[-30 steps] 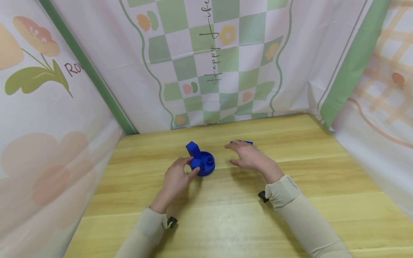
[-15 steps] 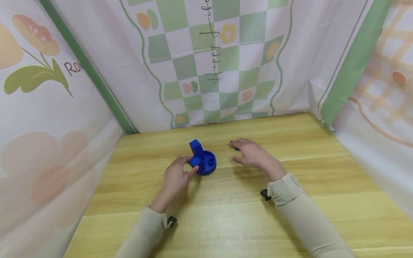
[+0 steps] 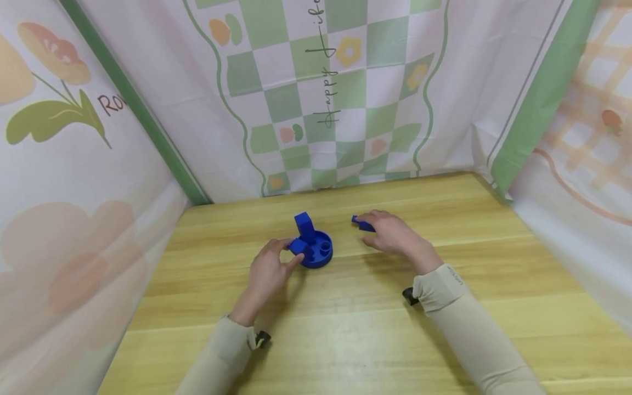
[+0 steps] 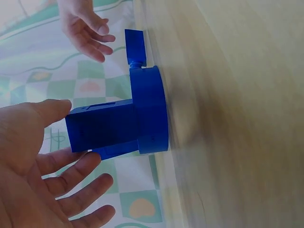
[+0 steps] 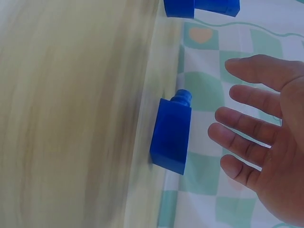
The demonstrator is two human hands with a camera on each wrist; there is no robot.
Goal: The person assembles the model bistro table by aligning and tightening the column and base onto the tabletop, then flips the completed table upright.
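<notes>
A round blue base [image 3: 323, 262] with a raised rim and a small ring socket sits on the table. Two square blue blocks rise from it: a far block [image 3: 305, 226] and a near block [image 4: 102, 126]. My left hand [image 3: 269, 269] pinches the near block's outer end between thumb and index finger, its other fingers spread in the left wrist view. To the right lies a loose blue block [image 5: 172, 135] with a round stepped knob at one end. My right hand [image 3: 395, 236] hovers above it, fingers loosely extended and apart from it in the right wrist view.
The wooden table [image 3: 340, 340] is enclosed by patterned cloth at the back [image 3: 336, 99] and on both sides. Its back edge runs just behind the blue parts. Small black devices show beneath both sleeve cuffs.
The round base and far block have shifted slightly right, with the left hand staying by the near block. My right hand has moved a little right, uncovering the loose block's knobbed end.
</notes>
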